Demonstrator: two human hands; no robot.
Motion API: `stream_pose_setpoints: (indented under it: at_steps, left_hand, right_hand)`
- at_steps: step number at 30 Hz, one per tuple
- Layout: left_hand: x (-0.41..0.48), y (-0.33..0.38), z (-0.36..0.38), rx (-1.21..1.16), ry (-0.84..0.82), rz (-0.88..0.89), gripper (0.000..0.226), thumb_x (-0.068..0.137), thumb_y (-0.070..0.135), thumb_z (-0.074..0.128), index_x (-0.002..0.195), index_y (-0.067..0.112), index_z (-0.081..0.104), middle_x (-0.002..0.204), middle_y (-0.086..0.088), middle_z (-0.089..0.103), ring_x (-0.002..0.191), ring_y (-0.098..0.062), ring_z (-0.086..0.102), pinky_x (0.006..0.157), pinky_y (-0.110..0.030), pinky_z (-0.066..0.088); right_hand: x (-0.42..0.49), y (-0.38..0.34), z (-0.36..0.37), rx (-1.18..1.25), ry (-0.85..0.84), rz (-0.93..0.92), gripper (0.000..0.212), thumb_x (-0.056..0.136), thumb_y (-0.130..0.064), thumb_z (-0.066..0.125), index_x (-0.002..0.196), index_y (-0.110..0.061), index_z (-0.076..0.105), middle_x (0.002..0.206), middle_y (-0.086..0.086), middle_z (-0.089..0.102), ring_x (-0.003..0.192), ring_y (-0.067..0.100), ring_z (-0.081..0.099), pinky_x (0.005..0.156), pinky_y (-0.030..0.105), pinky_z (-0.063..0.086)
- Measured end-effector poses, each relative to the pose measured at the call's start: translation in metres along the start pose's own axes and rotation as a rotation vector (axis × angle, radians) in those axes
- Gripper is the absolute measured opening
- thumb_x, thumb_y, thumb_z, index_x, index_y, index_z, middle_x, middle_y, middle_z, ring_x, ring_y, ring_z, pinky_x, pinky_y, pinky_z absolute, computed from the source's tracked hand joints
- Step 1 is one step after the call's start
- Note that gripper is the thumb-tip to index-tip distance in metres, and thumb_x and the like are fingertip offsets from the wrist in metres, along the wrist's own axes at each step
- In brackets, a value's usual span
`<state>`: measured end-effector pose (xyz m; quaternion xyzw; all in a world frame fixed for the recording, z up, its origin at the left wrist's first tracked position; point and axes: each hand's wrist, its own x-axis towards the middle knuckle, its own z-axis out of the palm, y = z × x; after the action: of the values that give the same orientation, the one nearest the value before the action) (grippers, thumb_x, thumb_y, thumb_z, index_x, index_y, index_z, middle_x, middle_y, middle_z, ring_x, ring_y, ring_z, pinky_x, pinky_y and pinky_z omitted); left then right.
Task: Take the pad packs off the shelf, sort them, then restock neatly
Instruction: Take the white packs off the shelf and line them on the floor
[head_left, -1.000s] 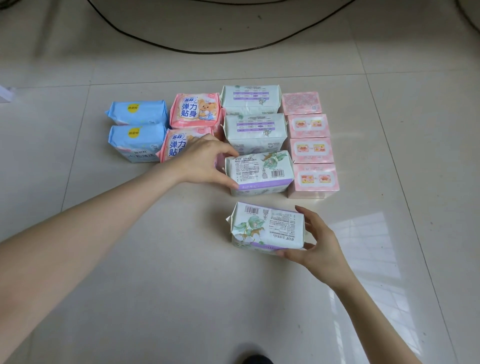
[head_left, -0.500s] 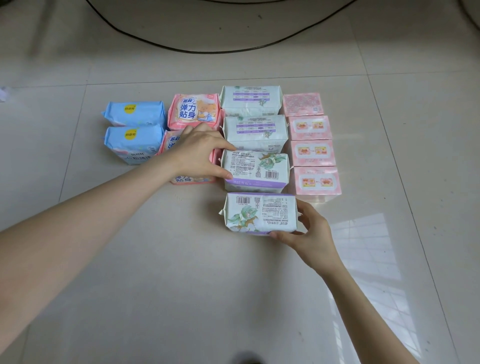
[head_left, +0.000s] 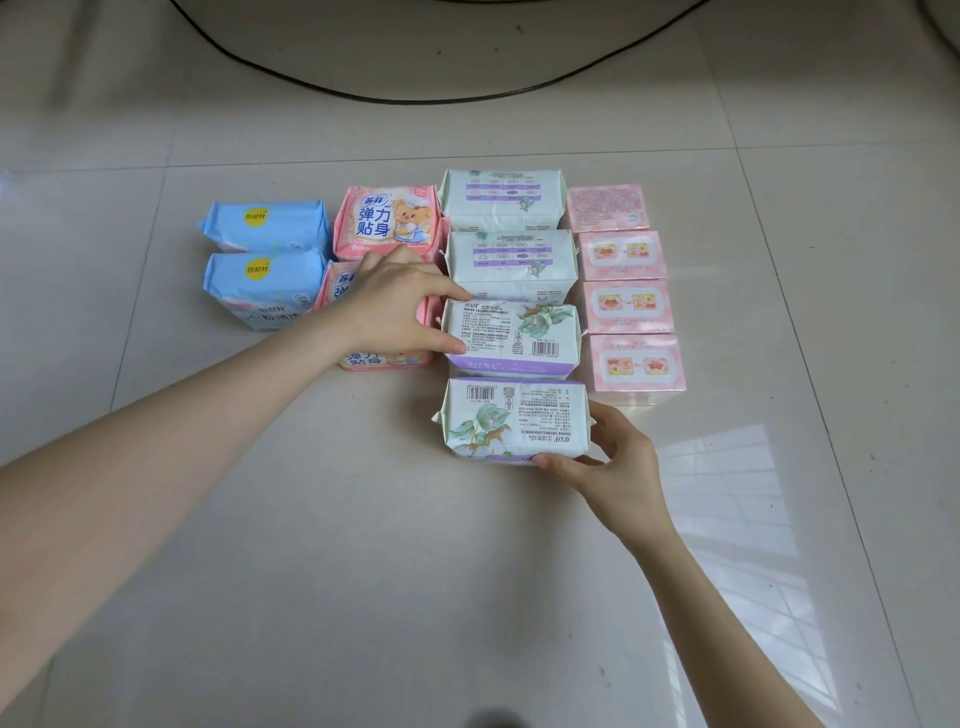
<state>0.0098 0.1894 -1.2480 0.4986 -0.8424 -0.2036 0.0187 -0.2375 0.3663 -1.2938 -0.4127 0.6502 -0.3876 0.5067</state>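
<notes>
Pad packs lie in columns on the tiled floor. Two blue packs (head_left: 265, 270) form the left column, then pink bear-print packs (head_left: 389, 221), then several white-and-purple packs, then several pink boxes (head_left: 626, 306) on the right. My left hand (head_left: 400, 306) grips the left end of the third white pack (head_left: 511, 338), index finger on top and thumb at its front edge. My right hand (head_left: 605, 460) holds the right end of the nearest white pack (head_left: 511, 421), thumb under its front edge. This pack sits right behind the third one, nearly touching it.
A black cable (head_left: 415, 96) curves across the floor behind the packs. Bright window light reflects on the tiles (head_left: 727, 493) at the right. Bare floor lies in front of the packs and on both sides.
My right hand has slid the nearest white pack forward, closing the gap to the third pack. My left hand has pushed the third pack back against the second and straightened it.
</notes>
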Motion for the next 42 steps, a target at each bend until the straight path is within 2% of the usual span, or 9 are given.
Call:
stream_pose_setpoints:
  at_steps: [3, 6, 10, 17, 20, 23, 29, 36, 42]
  left_hand:
    - [-0.002, 0.002, -0.001, 0.033, -0.006, 0.010, 0.063, 0.071, 0.061, 0.072, 0.128, 0.038, 0.059, 0.118, 0.012, 0.061, 0.114, -0.017, 0.038, 0.097, -0.039, 0.022]
    - [-0.010, 0.005, -0.002, 0.050, 0.018, 0.030, 0.060, 0.076, 0.056, 0.071, 0.130, 0.034, 0.059, 0.125, 0.010, 0.059, 0.119, -0.019, 0.038, 0.096, -0.034, 0.019]
    - [-0.029, 0.015, -0.009, 0.082, 0.079, 0.049, 0.058, 0.082, 0.047, 0.070, 0.133, 0.024, 0.058, 0.132, 0.004, 0.057, 0.124, -0.024, 0.041, 0.099, -0.037, 0.023]
    - [-0.077, 0.041, -0.050, 0.215, 0.065, 0.024, 0.060, 0.085, 0.041, 0.070, 0.135, 0.009, 0.056, 0.137, -0.016, 0.055, 0.128, -0.037, 0.046, 0.106, -0.050, 0.033]
    - [-0.099, 0.055, -0.076, 0.277, 0.007, -0.013, 0.065, 0.089, 0.045, 0.062, 0.142, 0.010, 0.047, 0.148, -0.014, 0.044, 0.139, -0.034, 0.036, 0.114, -0.049, 0.023]
    - [-0.122, 0.070, -0.105, 0.320, -0.032, -0.039, 0.069, 0.093, 0.049, 0.053, 0.149, 0.014, 0.035, 0.157, -0.010, 0.030, 0.147, -0.028, 0.022, 0.118, -0.048, 0.011]
    - [-0.163, 0.112, -0.188, 0.389, -0.043, -0.074, 0.071, 0.094, 0.051, 0.047, 0.153, 0.018, 0.026, 0.161, -0.009, 0.021, 0.150, -0.026, 0.013, 0.120, -0.049, 0.005]
    - [-0.204, 0.165, -0.320, 0.417, 0.012, -0.101, 0.069, 0.093, 0.050, 0.050, 0.151, 0.020, 0.030, 0.159, -0.009, 0.025, 0.149, -0.028, 0.016, 0.118, -0.052, 0.007]
    - [-0.229, 0.214, -0.449, 0.439, 0.115, -0.139, 0.071, 0.092, 0.052, 0.049, 0.152, 0.021, 0.027, 0.161, -0.008, 0.020, 0.150, -0.026, 0.012, 0.118, -0.051, 0.003]
  right_hand:
    - [-0.002, -0.003, 0.001, -0.021, 0.011, 0.011, 0.064, 0.067, -0.009, 0.089, 0.124, -0.022, 0.061, 0.115, -0.012, 0.070, 0.108, 0.000, 0.063, 0.082, 0.020, 0.055]
    - [-0.008, -0.010, 0.003, -0.078, 0.044, 0.032, 0.063, 0.068, -0.017, 0.089, 0.123, -0.026, 0.061, 0.115, -0.015, 0.069, 0.106, -0.001, 0.062, 0.080, 0.017, 0.054]
    - [-0.020, -0.030, 0.003, -0.236, 0.117, 0.041, 0.061, 0.072, -0.025, 0.085, 0.126, -0.021, 0.057, 0.113, -0.019, 0.063, 0.107, 0.009, 0.061, 0.083, 0.027, 0.051]
    - [-0.054, -0.099, -0.006, -0.660, 0.103, -0.163, 0.074, 0.083, -0.024, 0.071, 0.147, -0.011, 0.037, 0.142, 0.007, 0.052, 0.123, 0.030, 0.051, 0.093, 0.041, 0.046]
    - [-0.067, -0.138, -0.010, -0.835, 0.044, -0.169, 0.079, 0.085, -0.030, 0.066, 0.152, -0.012, 0.028, 0.155, 0.009, 0.038, 0.137, 0.031, 0.040, 0.103, 0.047, 0.040]
    - [-0.084, -0.178, -0.016, -0.988, 0.011, -0.204, 0.079, 0.088, -0.036, 0.062, 0.154, -0.013, 0.025, 0.158, 0.008, 0.031, 0.144, 0.028, 0.031, 0.111, 0.043, 0.031]
    - [-0.124, -0.269, -0.028, -1.190, -0.047, -0.244, 0.080, 0.090, -0.044, 0.056, 0.155, -0.018, 0.019, 0.162, 0.009, 0.021, 0.148, 0.029, 0.023, 0.116, 0.048, 0.020]
    - [-0.172, -0.400, -0.046, -1.283, -0.040, -0.271, 0.083, 0.091, -0.049, 0.053, 0.156, -0.020, 0.011, 0.164, 0.006, 0.012, 0.149, 0.028, 0.017, 0.117, 0.051, 0.014]
    - [-0.205, -0.536, -0.065, -1.294, 0.050, -0.338, 0.082, 0.091, -0.049, 0.053, 0.156, -0.019, 0.013, 0.163, 0.007, 0.019, 0.149, 0.027, 0.019, 0.117, 0.051, 0.016]
